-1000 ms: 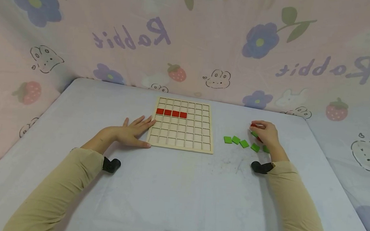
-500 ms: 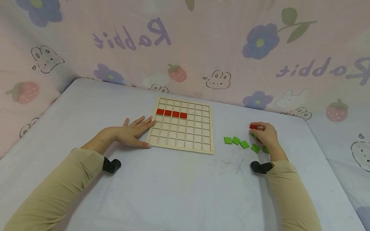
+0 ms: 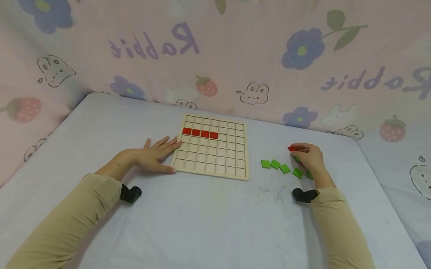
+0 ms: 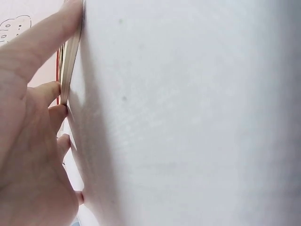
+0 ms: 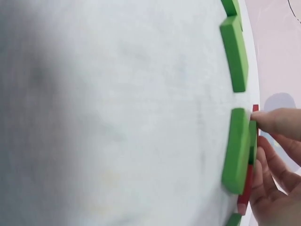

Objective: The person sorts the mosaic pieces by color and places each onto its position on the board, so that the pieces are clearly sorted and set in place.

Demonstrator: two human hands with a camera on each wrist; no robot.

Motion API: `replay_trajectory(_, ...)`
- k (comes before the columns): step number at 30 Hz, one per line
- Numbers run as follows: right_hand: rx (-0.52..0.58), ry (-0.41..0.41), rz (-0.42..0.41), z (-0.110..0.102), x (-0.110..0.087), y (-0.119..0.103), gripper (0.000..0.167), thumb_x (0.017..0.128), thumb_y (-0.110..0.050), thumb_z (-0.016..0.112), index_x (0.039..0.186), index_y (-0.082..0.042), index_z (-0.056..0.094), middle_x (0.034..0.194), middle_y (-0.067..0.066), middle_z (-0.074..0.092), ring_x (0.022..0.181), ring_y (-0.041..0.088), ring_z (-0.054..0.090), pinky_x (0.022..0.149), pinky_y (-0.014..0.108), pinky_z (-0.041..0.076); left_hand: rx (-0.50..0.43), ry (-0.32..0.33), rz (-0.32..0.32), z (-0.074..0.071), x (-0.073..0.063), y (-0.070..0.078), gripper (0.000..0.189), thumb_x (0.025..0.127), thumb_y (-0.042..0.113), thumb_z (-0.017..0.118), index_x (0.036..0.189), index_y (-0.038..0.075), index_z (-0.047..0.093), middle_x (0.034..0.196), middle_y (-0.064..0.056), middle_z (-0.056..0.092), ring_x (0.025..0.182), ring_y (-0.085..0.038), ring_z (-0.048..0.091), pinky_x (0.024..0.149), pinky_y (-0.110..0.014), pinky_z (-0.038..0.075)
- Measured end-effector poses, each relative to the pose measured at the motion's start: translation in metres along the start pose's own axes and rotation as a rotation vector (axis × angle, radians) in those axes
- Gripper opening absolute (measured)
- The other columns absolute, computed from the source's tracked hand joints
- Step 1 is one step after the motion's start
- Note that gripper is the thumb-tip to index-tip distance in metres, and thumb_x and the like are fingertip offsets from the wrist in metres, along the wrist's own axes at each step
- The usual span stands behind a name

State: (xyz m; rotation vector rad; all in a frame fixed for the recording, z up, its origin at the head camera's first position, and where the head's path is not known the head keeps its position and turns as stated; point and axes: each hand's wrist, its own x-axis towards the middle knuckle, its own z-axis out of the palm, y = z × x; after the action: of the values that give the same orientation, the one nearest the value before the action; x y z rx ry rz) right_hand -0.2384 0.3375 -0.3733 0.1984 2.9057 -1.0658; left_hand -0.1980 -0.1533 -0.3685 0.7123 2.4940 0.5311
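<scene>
My left hand (image 3: pixel 153 155) lies with spread, straight fingers against the left edge of a pale wooden grid board (image 3: pixel 233 152). In the left wrist view its fingertips (image 4: pixel 56 113) touch the board's side. One row of the board bears several red square tiles (image 3: pixel 205 134). Over on the right, my right hand (image 3: pixel 312 158) pinches a red tile (image 3: pixel 291 148) between thumb and fingers, low at the table. Close below that hand, the right wrist view shows green tiles (image 5: pixel 236 150) and another red tile (image 5: pixel 246 183), partly hidden.
Several loose green tiles (image 3: pixel 285 169) lie in a line between the board and my right hand. Black wrist cameras (image 3: pixel 131 194) stick out from both sleeves. A patterned curtain (image 3: pixel 228 49) stands behind the white table (image 3: pixel 209 228).
The red tile at my right fingertips has shifted slightly left and turned, showing more of its face. My left hand and the board keep their places.
</scene>
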Motion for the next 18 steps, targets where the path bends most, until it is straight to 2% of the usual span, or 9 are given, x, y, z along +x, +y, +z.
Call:
replay_trajectory(4, 0.01, -0.024, -0.004, -0.0014, -0.0014, -0.0019, 0.042, 0.094, -0.021, 0.06, 0.13, 0.001, 0.057, 0.13, 0.028, 0.055, 0.113, 0.035, 0.054, 0.072, 0.02, 0.045, 0.003, 0.001, 0.002, 0.0006, 0.0004, 0.0, 0.094, 0.091, 0.049, 0.059, 0.155, 0.014, 0.001, 0.162, -0.012, -0.01, 0.146, -0.036, -0.017, 0.105, -0.069, -0.018)
replay_trajectory(10, 0.02, -0.056, -0.021, -0.0021, -0.0029, -0.0036, 0.043, 0.095, -0.023, 0.06, 0.13, 0.001, 0.057, 0.128, 0.028, 0.057, 0.103, 0.027, 0.055, 0.065, 0.017, 0.045, 0.005, 0.0, -0.005, 0.0006, 0.0001, 0.0003, 0.094, 0.091, 0.049, 0.059, 0.155, 0.014, 0.001, 0.162, -0.011, -0.01, 0.147, -0.035, -0.017, 0.105, -0.068, -0.018)
replay_trajectory(13, 0.018, -0.056, -0.043, -0.001, -0.0031, -0.0047, 0.043, 0.095, -0.023, 0.059, 0.13, 0.002, 0.057, 0.128, 0.027, 0.058, 0.107, 0.029, 0.056, 0.07, 0.017, 0.044, -0.004, 0.003, 0.004, 0.0008, 0.0005, -0.0002, 0.093, 0.091, 0.049, 0.059, 0.155, 0.013, 0.001, 0.162, -0.012, -0.01, 0.146, -0.036, -0.017, 0.105, -0.069, -0.018)
replay_trajectory(18, 0.03, -0.074, -0.081, 0.001, -0.003, -0.0066, 0.043, 0.096, -0.025, 0.058, 0.129, 0.003, 0.056, 0.129, 0.026, 0.058, 0.117, 0.037, 0.054, 0.085, 0.026, 0.042, -0.006, 0.006, 0.004, 0.0006, 0.0002, 0.0006, 0.094, 0.091, 0.049, 0.059, 0.155, 0.013, 0.002, 0.162, -0.012, -0.009, 0.147, -0.036, -0.016, 0.105, -0.069, -0.018)
